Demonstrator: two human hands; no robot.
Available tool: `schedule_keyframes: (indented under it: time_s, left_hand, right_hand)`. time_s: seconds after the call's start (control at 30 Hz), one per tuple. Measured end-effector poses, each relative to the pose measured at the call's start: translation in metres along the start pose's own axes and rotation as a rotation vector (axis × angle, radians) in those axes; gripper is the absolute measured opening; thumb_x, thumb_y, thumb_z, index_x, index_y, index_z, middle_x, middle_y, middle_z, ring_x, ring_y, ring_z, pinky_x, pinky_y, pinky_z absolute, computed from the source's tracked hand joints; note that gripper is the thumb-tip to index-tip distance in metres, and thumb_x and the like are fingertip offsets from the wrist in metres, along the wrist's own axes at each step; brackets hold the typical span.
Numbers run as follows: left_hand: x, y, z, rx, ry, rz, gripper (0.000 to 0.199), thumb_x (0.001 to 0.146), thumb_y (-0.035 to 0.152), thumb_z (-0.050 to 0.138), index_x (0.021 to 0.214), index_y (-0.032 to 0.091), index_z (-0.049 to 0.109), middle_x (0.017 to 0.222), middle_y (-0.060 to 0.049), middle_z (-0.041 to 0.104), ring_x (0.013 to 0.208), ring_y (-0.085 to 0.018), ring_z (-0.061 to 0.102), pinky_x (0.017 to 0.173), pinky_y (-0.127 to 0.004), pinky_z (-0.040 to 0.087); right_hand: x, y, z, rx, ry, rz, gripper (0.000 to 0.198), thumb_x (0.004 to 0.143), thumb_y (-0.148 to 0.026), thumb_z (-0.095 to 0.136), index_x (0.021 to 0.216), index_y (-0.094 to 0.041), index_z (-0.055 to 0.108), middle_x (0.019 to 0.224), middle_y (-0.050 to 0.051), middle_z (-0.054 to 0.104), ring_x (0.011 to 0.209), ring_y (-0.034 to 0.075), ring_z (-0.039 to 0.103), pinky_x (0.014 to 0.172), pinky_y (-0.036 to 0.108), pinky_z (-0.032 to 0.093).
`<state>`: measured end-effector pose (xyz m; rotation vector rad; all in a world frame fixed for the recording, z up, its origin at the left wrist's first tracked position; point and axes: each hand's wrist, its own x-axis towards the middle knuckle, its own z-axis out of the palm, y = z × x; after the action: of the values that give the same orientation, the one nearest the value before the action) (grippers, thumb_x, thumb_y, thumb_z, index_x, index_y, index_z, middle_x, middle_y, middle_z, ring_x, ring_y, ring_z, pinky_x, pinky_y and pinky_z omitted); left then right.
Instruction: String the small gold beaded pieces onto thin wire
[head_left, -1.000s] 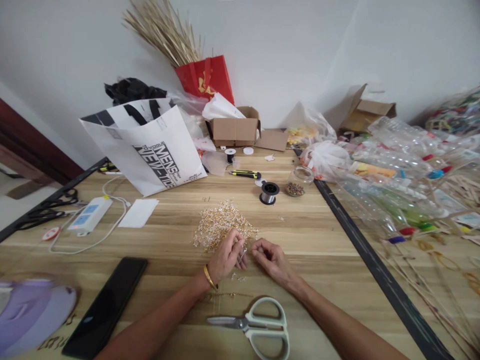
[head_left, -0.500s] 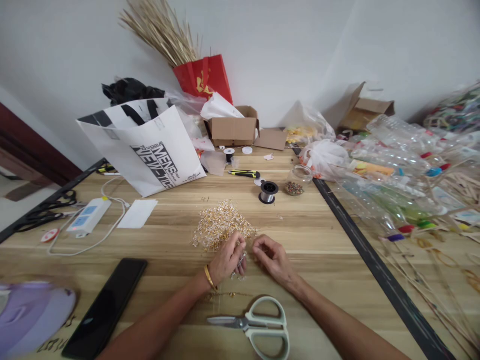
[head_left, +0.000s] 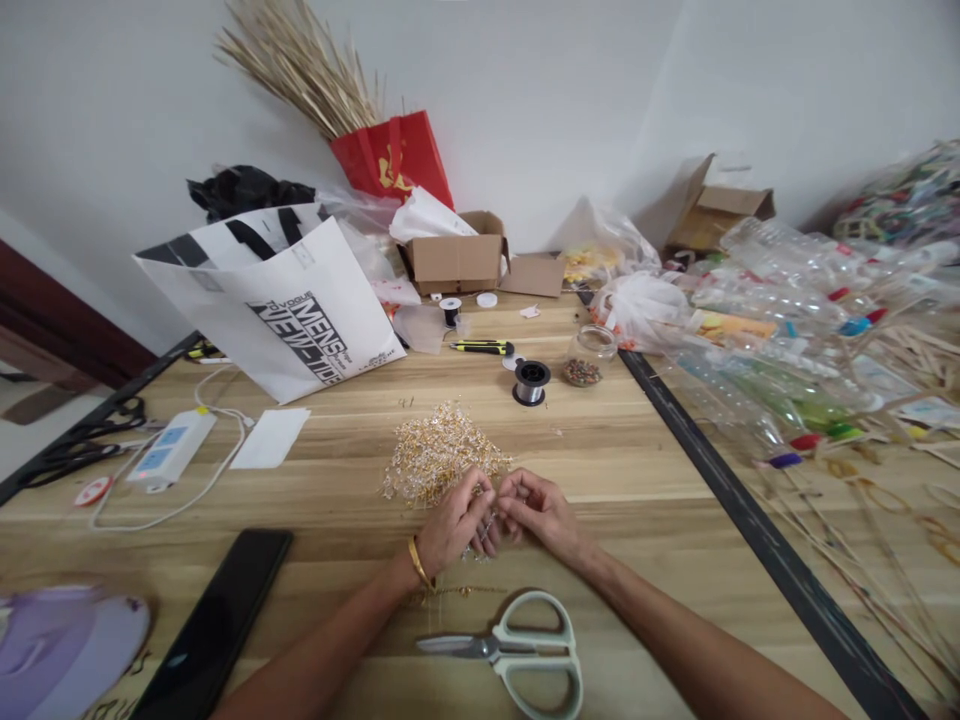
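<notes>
My left hand [head_left: 459, 515], with a gold bangle [head_left: 420, 563] at the wrist, is closed on a small strand of clear beads [head_left: 480, 540] that hangs below its fingers. Pinched at the fingertips, my right hand [head_left: 538, 508] meets the left one at the strand; what lies between its fingers is too small to make out. Just beyond both hands is a heap of gold and clear beads [head_left: 439, 450]. A thin gold chain [head_left: 465, 592] lies on the table nearer me, and pale-green-handled scissors [head_left: 517, 648] rest below it, blades pointing left.
A spool of wire [head_left: 532, 383], a jar of small beads [head_left: 589, 358] and a yellow-black utility knife [head_left: 482, 347] stand or lie behind the heap. To the left are a phone [head_left: 214, 625], a power strip [head_left: 171, 450] and a white bag [head_left: 277, 300]. Plastic bottles [head_left: 765, 300] crowd the right.
My right hand has moved left, so its fingertips now come together with the left hand's at the bead strand. The view has shifted slightly.
</notes>
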<state>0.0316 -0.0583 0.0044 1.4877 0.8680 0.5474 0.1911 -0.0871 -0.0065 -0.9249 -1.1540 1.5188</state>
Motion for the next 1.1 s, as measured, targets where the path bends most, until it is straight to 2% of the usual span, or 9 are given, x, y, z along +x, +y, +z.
schedule_keyframes:
  time_s: [0.1,0.37,0.53,0.73,1.1]
  left_hand:
    - [-0.001,0.0024,0.001,0.004,0.004,0.023,0.027,0.089,0.047,0.039,0.085,0.02,0.039,0.051,0.003,0.059,0.039,-0.013,0.058,0.034,-0.017,0.041]
    - [-0.0043,0.0073,0.0054,0.018,-0.004,0.063,0.027,0.088,0.046,0.041,0.085,0.019,0.041,0.049,0.004,0.059,0.039,-0.011,0.057,0.036,-0.016,0.042]
    - [-0.0026,0.0061,0.002,-0.08,0.012,0.005,0.027,0.088,0.046,0.042,0.09,0.019,0.039,0.053,0.003,0.061,0.042,-0.013,0.06,0.037,-0.017,0.043]
    - [0.0023,0.0011,-0.0009,-0.107,-0.082,-0.01,0.028,0.081,0.041,0.056,0.086,0.016,0.043,0.064,-0.001,0.065,0.047,-0.012,0.062,0.042,-0.019,0.048]
    - [0.0037,0.0009,-0.0016,-0.169,-0.101,-0.066,0.032,0.077,0.043,0.06,0.083,0.015,0.046,0.053,0.003,0.058,0.036,-0.009,0.055,0.035,-0.016,0.043]
  right_hand:
    - [-0.0004,0.0017,0.0017,-0.06,-0.019,-0.012,0.03,0.075,-0.041,0.066,0.082,-0.015,0.053,0.055,-0.004,0.054,0.044,0.008,0.05,0.041,0.018,0.041]
    - [-0.0018,0.0019,0.0039,-0.113,-0.078,-0.026,0.03,0.082,-0.044,0.058,0.077,-0.016,0.052,0.051,-0.003,0.056,0.042,0.009,0.048,0.041,0.019,0.036]
    - [-0.0015,0.0018,0.0013,-0.104,-0.013,-0.029,0.032,0.08,-0.047,0.059,0.076,-0.016,0.051,0.052,-0.005,0.05,0.04,0.007,0.045,0.039,0.019,0.038]
    - [-0.0027,0.0028,-0.0008,-0.104,0.026,-0.073,0.031,0.082,-0.046,0.057,0.078,-0.016,0.051,0.052,-0.006,0.047,0.041,0.006,0.042,0.04,0.017,0.035]
    - [-0.0081,0.0056,0.0003,-0.264,0.04,-0.132,0.029,0.087,-0.045,0.05,0.078,-0.017,0.051,0.051,-0.006,0.044,0.043,0.007,0.04,0.04,0.018,0.03]
